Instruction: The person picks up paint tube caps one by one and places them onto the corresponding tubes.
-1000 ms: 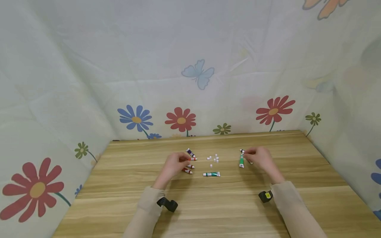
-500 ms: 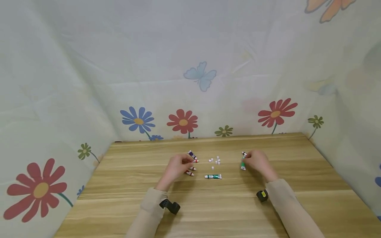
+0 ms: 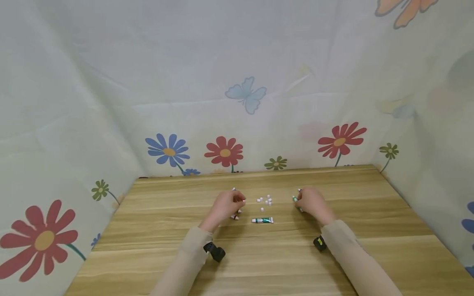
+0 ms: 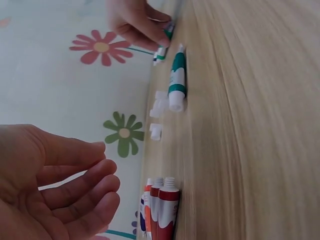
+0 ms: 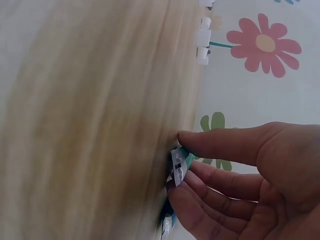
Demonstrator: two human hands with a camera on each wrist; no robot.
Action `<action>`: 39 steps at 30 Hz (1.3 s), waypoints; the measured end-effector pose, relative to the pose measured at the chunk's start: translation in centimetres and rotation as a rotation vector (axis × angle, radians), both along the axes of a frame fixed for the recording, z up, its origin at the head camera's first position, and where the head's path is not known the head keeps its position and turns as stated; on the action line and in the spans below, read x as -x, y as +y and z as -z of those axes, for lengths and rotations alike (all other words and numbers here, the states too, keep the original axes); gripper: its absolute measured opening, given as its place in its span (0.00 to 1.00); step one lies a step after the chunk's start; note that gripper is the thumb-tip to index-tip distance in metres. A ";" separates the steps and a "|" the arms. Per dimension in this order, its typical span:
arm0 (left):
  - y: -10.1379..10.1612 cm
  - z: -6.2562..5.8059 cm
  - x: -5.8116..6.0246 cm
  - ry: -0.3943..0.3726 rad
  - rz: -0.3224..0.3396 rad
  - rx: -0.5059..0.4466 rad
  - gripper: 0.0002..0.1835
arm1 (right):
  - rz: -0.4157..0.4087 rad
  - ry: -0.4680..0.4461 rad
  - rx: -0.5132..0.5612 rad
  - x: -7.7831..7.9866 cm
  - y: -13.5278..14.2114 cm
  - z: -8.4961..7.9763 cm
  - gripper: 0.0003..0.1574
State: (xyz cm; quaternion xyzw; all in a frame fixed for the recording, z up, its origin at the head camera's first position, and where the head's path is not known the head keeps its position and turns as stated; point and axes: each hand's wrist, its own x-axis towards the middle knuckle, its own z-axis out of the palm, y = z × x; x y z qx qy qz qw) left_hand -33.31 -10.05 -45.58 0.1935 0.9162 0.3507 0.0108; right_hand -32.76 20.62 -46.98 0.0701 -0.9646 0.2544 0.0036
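Note:
My left hand (image 3: 227, 203) hovers over the uncapped paint tubes on the left, its fingers loosely curled and nothing visible between them. Beside it in the left wrist view lie dark red tubes (image 4: 168, 212), an orange tube (image 4: 148, 202) and a purple one (image 4: 143, 215), their threaded necks bare. On the right, my right hand (image 3: 312, 203) pinches a green paint tube (image 5: 181, 165) between thumb and fingers, low at the table. Another tube with a dark blue part (image 5: 168, 212) lies beside that hand, mostly hidden. A capped green paint tube (image 3: 263, 220) lies between the hands.
Several small white caps (image 3: 268, 201) are scattered between the hands on the wooden table (image 3: 259, 263). A flower-printed cloth (image 3: 185, 102) hangs behind the table's far edge and along both sides.
My right hand has moved left onto the green tube and grips it; the tube has turned. My left hand has shifted slightly right, now covering more of the tubes there.

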 end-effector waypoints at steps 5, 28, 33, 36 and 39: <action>1.0 0.5 1.4 -0.002 0.053 0.052 0.08 | -0.002 -0.005 0.008 -0.2 -0.1 0.0 0.07; 4.7 1.2 6.5 0.000 0.256 0.244 0.09 | -0.028 -0.039 0.026 -1.2 0.2 0.5 0.08; 5.8 1.2 6.8 0.015 0.305 0.306 0.06 | -0.028 -0.026 0.027 -1.3 0.4 0.5 0.08; 6.4 1.4 6.8 0.004 0.314 0.340 0.05 | -0.024 -0.025 0.024 -1.4 0.4 0.4 0.08; 6.7 1.6 6.7 -0.007 0.309 0.355 0.05 | -0.019 -0.023 0.024 -1.5 0.5 0.4 0.08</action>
